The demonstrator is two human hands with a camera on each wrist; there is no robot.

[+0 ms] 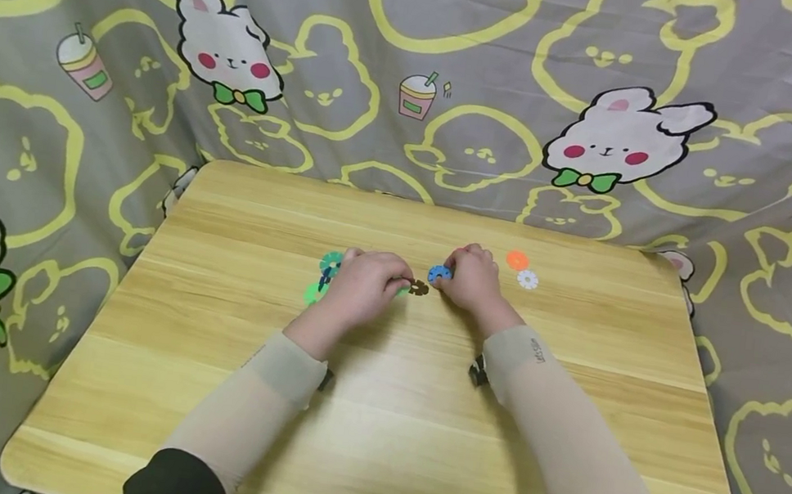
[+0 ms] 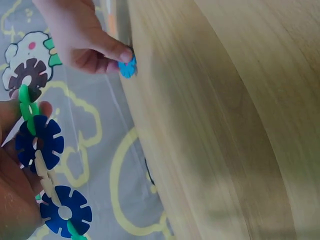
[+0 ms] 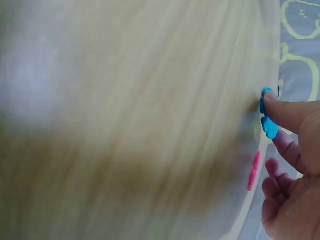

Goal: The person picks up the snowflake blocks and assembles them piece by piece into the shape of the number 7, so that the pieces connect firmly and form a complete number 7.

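My left hand (image 1: 369,285) holds a chain of slotted plastic discs linked edge to edge. A brown disc (image 1: 419,288) sits at the chain's right end, beside the thumb and fingertips. In the left wrist view the chain continues with a green disc (image 2: 28,107), a dark blue disc (image 2: 54,142), a beige disc (image 2: 44,175) and another dark blue disc (image 2: 80,210). Teal and bright green discs (image 1: 314,294) show left of the hand; its palm hides part of the chain. My right hand (image 1: 475,280) pinches a light blue slotted disc (image 1: 440,274) between thumb and fingers, just right of the brown one.
An orange disc (image 1: 517,259) and a white disc (image 1: 528,280) lie on the wooden table (image 1: 387,444) to the right of the right hand. A pink disc (image 3: 254,171) lies near the right fingers. A patterned curtain (image 1: 336,132) hangs around the table's back and sides.
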